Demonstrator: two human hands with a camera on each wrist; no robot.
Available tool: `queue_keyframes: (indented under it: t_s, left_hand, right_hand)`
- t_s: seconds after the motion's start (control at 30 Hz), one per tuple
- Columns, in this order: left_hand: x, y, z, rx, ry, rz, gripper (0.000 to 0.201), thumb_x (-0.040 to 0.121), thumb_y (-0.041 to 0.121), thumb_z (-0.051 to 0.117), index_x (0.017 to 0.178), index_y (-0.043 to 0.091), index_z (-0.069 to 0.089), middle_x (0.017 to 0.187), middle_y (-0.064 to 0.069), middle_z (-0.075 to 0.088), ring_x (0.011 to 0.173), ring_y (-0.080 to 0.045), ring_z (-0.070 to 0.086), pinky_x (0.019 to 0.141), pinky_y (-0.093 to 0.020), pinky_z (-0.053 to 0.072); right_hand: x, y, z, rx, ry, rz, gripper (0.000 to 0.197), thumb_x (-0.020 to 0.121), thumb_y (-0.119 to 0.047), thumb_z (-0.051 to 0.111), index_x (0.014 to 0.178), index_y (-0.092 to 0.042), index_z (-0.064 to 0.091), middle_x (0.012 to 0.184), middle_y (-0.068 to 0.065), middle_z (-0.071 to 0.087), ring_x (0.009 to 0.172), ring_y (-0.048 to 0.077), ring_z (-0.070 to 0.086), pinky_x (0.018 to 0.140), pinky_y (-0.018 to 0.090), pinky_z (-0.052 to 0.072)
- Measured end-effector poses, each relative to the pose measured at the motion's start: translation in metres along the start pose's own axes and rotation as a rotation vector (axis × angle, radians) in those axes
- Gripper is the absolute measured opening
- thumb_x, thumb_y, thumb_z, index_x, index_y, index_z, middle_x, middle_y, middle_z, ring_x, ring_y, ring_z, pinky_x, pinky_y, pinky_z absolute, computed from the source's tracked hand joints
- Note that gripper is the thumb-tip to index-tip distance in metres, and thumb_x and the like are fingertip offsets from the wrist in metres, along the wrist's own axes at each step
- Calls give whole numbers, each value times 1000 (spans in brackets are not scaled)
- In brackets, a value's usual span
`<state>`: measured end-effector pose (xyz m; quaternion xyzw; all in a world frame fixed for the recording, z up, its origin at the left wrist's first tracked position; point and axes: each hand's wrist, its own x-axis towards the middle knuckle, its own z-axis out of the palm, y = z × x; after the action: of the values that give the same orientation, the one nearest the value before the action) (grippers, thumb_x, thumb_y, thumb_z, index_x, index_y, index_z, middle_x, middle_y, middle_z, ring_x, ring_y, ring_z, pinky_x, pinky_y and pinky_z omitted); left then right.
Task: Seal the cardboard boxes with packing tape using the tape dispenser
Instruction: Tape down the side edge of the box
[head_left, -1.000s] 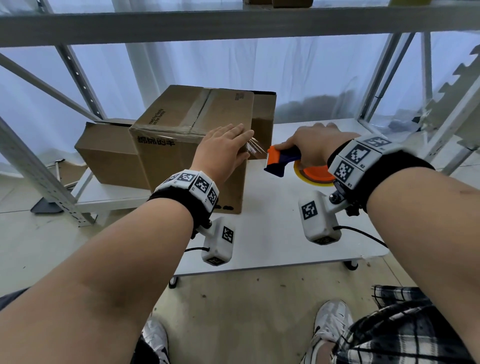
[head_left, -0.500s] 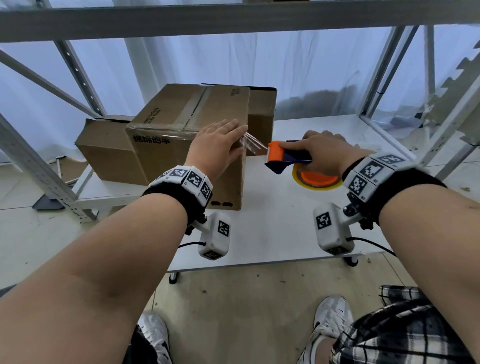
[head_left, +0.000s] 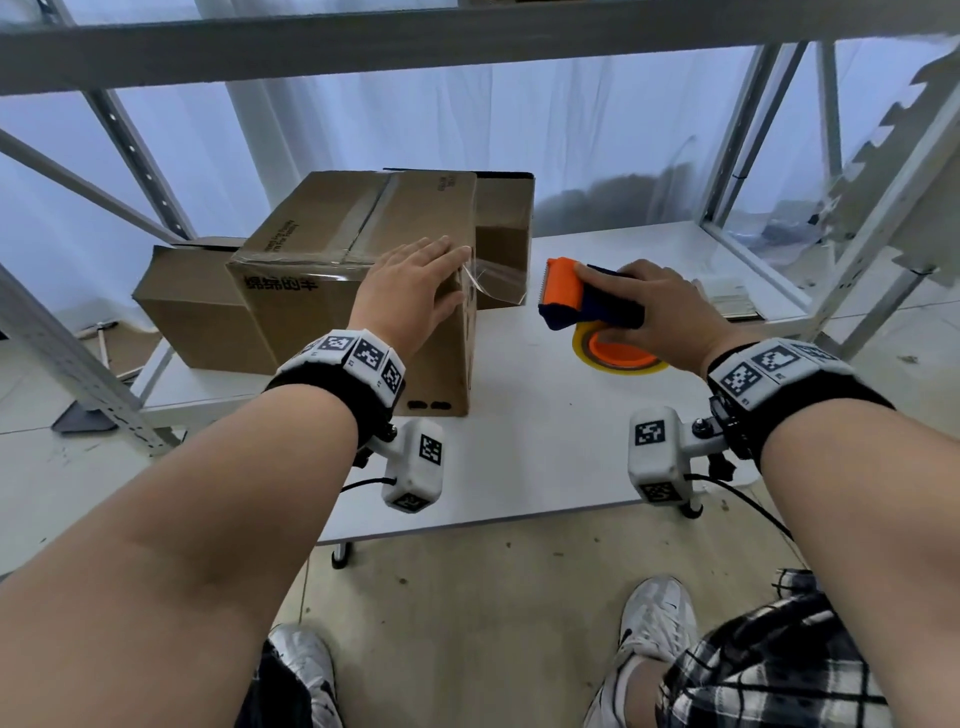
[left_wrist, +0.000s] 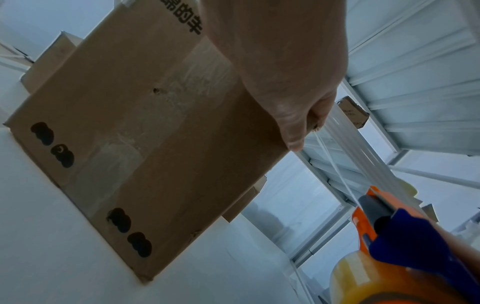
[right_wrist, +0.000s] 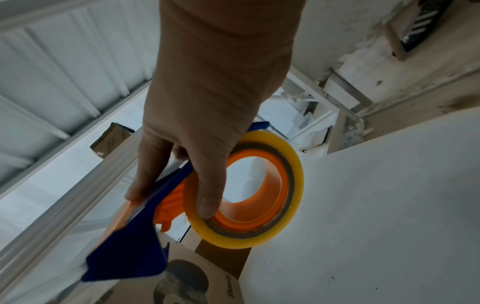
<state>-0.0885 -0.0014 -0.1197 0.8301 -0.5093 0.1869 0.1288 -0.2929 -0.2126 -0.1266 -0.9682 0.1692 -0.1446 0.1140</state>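
A brown cardboard box stands on the white table, with clear tape along its top seam and down its near face. My left hand lies flat with straight fingers on the box's upper right corner, pressing the tape down. A clear strip of tape stretches from that corner to the orange and blue tape dispenser. My right hand grips the dispenser and its yellow tape roll, a little right of the box and above the table.
A second box sits lower at the left, and another box stands behind the first. Metal shelf beams cross overhead and slanted posts stand at both sides. The floor and my shoes show below the table's near edge.
My right hand has pulled the dispenser to the right, away from the box, drawing out a longer strip of tape. The left hand has stayed pressed on the box corner.
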Motion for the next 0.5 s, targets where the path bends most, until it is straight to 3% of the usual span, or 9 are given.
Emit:
queue_keyframes:
  t_s: [0.37,0.5]
  left_hand:
    - [0,-1,1,-3,1,-5,52,96,37,49,145,28,36,152,0,35,141,-21,30,117,-37,17]
    - [0,2,1,-29,8,-23,51,96,36,51,144,27,38,151,-1,37,140,-22,32,116,-38,17]
  right_hand:
    - [-6,6,3,85,35,-10,86,82,-25,74,139,-47,14,120,10,48,110,31,44,100,38,33]
    - [-11,4,14,59,1,38,87,85,-31,68,142,-46,4,102,13,44,98,33,44,93,37,35]
